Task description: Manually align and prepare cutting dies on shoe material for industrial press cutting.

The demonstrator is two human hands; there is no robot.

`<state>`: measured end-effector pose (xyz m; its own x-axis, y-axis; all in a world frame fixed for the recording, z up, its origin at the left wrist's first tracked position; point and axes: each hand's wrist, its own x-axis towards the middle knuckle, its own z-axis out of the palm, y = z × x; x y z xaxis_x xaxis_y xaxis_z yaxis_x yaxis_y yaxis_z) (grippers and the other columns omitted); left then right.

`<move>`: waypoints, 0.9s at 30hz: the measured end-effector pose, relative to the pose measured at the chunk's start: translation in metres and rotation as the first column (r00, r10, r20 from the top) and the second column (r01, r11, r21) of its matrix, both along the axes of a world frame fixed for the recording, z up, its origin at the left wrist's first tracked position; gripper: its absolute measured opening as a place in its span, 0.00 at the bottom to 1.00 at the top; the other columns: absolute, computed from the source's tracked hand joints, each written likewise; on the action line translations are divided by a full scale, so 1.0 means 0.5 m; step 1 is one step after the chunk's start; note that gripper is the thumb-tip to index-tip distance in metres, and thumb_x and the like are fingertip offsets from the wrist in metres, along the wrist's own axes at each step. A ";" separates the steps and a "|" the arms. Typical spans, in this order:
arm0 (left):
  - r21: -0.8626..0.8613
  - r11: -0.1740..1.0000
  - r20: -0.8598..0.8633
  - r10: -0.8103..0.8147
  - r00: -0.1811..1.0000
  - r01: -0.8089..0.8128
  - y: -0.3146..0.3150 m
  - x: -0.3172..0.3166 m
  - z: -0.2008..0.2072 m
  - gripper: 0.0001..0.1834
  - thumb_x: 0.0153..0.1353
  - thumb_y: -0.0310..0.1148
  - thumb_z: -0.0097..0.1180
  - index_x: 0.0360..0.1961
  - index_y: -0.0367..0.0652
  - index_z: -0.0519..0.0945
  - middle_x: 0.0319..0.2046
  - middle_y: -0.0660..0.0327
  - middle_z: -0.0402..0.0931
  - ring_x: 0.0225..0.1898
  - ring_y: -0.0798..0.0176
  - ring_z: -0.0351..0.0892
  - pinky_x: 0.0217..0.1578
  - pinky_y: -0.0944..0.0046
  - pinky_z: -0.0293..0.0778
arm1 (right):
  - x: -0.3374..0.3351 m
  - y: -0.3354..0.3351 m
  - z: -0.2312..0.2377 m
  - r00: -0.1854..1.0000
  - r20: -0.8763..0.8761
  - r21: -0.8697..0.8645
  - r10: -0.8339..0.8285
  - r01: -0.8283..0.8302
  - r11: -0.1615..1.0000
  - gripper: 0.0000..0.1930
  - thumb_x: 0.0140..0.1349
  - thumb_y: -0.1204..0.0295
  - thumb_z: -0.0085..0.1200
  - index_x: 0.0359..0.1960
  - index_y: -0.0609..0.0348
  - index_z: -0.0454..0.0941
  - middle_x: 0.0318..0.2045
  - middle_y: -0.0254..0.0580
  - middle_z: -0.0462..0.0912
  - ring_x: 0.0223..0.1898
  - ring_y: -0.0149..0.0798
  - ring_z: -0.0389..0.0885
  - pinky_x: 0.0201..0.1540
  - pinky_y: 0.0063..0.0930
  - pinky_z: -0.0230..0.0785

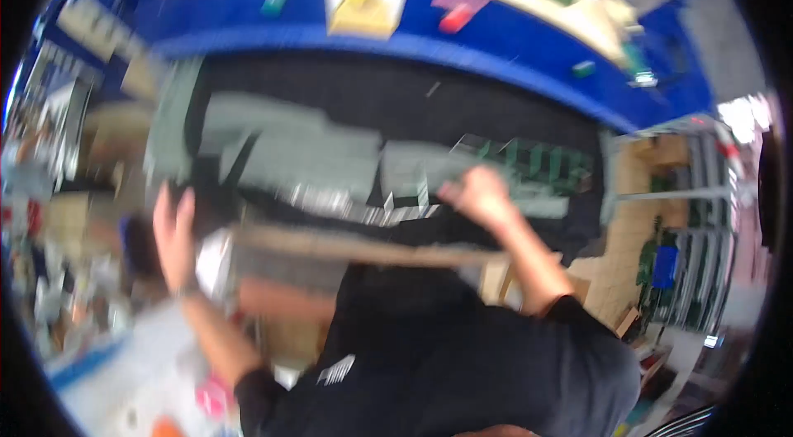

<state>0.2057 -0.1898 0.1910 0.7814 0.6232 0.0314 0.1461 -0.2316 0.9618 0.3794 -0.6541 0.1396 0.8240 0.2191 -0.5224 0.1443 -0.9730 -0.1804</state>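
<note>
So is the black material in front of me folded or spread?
Spread: the black material lies in one broad stretch; blur hides any small folds.

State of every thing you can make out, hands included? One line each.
Bare left hand: open, fingers extended and apart.
Bare right hand: fingers curled; blurred, can't tell if anything is gripped.
Black flat sheet: spread out.
Grey-green flat patch: black around it; layering unclear.
Yellow-and-white card: against the long blue panel; fixing unclear.
Black short-sleeved shirt: worn.

Heavy motion blur — bent edges, black corners, white glare far right.
</note>
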 end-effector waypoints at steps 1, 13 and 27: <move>-0.091 0.992 -0.010 -0.084 0.996 0.083 -0.006 -0.002 -0.007 0.32 0.67 0.31 0.60 0.68 0.31 0.65 0.63 0.52 0.71 0.65 0.59 0.68 0.67 0.59 0.60 | 0.001 0.048 0.006 0.998 0.062 0.036 -0.001 -0.002 0.999 0.27 0.56 0.48 0.64 0.39 0.65 0.84 0.38 0.59 0.85 0.42 0.58 0.84 0.47 0.47 0.77; -0.298 0.877 0.450 -0.220 0.865 0.378 0.054 -0.050 0.046 0.29 0.64 0.31 0.56 0.65 0.31 0.67 0.57 0.52 0.74 0.54 0.59 0.76 0.58 0.61 0.70 | -0.022 0.371 0.058 0.621 -0.228 0.866 0.750 -0.224 0.448 0.16 0.55 0.65 0.71 0.35 0.66 0.84 0.30 0.39 0.87 0.34 0.30 0.84 0.39 0.30 0.75; -0.733 0.584 -0.133 0.380 0.915 -0.349 -0.093 -0.362 -0.444 0.29 0.69 0.35 0.60 0.67 0.38 0.66 0.46 0.62 0.77 0.31 0.75 0.72 0.30 0.70 0.72 | 0.326 0.298 -0.056 0.604 -0.530 0.616 0.595 -0.208 0.760 0.12 0.70 0.68 0.56 0.40 0.68 0.82 0.34 0.47 0.88 0.36 0.36 0.88 0.42 0.32 0.81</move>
